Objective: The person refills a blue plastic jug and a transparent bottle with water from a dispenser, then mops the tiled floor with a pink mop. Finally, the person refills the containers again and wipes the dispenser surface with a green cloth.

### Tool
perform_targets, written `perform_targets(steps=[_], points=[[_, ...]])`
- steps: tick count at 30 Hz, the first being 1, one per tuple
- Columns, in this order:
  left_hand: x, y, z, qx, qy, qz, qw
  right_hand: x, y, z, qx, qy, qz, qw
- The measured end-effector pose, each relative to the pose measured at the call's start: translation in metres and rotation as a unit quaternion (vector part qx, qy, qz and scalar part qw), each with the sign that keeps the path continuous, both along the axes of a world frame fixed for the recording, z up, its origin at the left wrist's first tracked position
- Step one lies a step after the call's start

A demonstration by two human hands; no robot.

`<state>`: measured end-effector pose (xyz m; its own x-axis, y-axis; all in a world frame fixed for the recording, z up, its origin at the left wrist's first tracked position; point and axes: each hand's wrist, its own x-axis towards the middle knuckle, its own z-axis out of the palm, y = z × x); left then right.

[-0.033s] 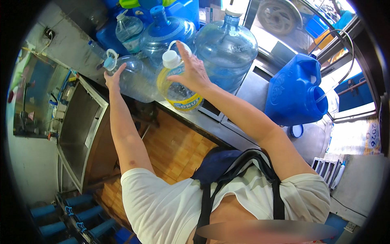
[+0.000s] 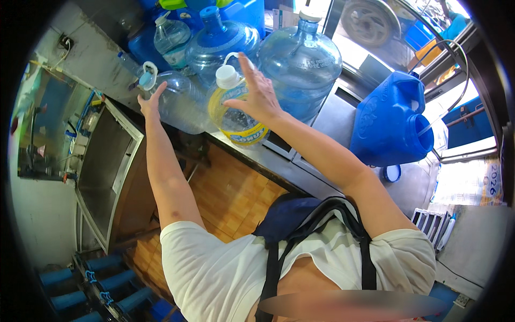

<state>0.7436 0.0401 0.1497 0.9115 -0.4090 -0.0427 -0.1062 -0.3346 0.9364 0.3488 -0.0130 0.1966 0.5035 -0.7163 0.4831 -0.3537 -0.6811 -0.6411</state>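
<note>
My left hand reaches to a clear plastic bottle with a blue cap and a white carry loop. Its thumb and fingers are spread beside the bottle's neck; whether they touch it I cannot tell. My right hand is open next to a clear jug with a white cap, white loop handle and yellow label. The fingers stretch up near the loop, and the thumb points toward the jug's shoulder. Both bottles stand on the metal counter, near its front edge.
Behind stand a round blue-tinted water bottle, a larger one and a smaller clear bottle. On the right sits a blue jerrycan with a hose in its mouth and a blue lid nearby. A metal basin is at left.
</note>
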Motion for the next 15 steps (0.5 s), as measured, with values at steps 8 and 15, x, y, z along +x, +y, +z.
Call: perform_targets(steps=[8,15], points=[[-0.040,-0.004,0.007,-0.047,0.141,0.029,0.988,-0.042,0.039,-0.085,0.320,-0.268,-0.086,0.905],[-0.021,-0.030,-0.004,-0.034,0.043,0.005,0.998,-0.021,0.030,-0.123,0.779,-0.364,0.002,0.510]])
